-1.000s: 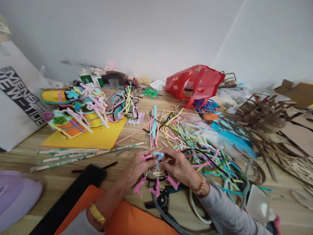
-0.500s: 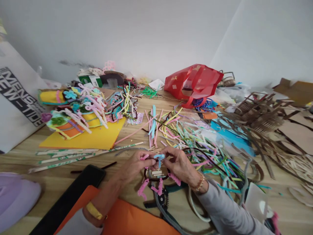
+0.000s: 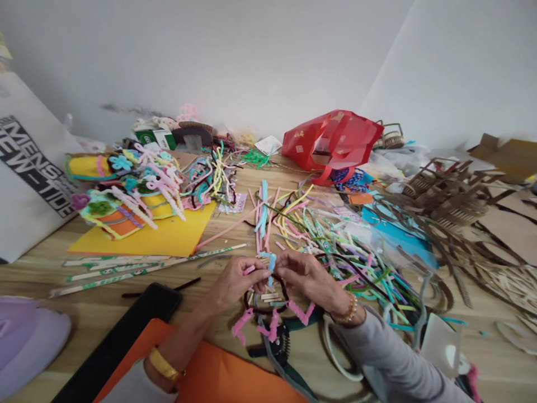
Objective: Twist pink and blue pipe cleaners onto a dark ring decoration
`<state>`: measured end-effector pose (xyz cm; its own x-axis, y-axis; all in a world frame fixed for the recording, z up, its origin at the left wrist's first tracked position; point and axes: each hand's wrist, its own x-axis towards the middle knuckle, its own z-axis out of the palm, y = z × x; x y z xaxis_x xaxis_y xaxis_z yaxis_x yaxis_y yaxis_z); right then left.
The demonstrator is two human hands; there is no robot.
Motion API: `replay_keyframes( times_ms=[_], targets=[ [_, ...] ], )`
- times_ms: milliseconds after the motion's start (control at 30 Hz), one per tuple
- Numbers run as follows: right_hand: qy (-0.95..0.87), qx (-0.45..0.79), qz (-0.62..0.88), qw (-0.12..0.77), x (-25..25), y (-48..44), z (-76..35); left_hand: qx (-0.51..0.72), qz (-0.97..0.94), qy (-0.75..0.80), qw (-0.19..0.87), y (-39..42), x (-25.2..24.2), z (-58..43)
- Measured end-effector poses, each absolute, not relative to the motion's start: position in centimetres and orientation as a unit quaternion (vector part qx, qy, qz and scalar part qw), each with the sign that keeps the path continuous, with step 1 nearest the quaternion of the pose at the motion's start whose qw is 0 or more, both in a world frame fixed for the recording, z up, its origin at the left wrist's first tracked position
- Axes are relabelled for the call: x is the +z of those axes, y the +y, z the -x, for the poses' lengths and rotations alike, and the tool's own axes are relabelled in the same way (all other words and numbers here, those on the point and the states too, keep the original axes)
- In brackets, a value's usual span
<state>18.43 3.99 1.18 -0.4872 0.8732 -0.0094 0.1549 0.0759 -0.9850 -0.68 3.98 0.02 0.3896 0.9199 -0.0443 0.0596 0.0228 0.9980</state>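
Close work just beyond the orange sheet: the left hand has its fingers pinched on a light-blue fuzzy strip, and the right hand pinches it from the other side. Nearer the sheet, the dark ring carries pink fuzzy pieces. A long black object lies along the sheet's left side on the tabletop.

This looks like a craft workspace: colourful stems, yellow sheets and brown basketwork crowd a wood-grain tabletop against a pale wall.
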Motion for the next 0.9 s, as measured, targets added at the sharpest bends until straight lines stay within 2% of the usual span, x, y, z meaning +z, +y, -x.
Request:
replay_keyframes(
  times_ms=[200, 567, 733, 900],
  targets=[
    [-0.597, 0.626, 0.368, 0.34, 0.7, 4.9, -19.3, 0.403, -0.547, 0.439, 0.588, 4.6, -0.6, 1.3],
    [-0.456, 0.741, 0.316, 0.377, 1.6, 4.6, -18.9, 0.466, -0.375, 0.421, 0.682, 4.7, -1.2, 1.0],
    [-0.534, 0.672, 0.346, 0.379, 1.3, 4.3, -18.5, 0.457, -0.423, 0.435, 0.65, 4.6, -0.5, 0.9],
    [-0.529, 0.649, 0.399, 0.374, 0.3, 4.5, -18.3, 0.431, -0.549, 0.473, 0.537, 4.7, -0.7, 1.1]
  ],
)
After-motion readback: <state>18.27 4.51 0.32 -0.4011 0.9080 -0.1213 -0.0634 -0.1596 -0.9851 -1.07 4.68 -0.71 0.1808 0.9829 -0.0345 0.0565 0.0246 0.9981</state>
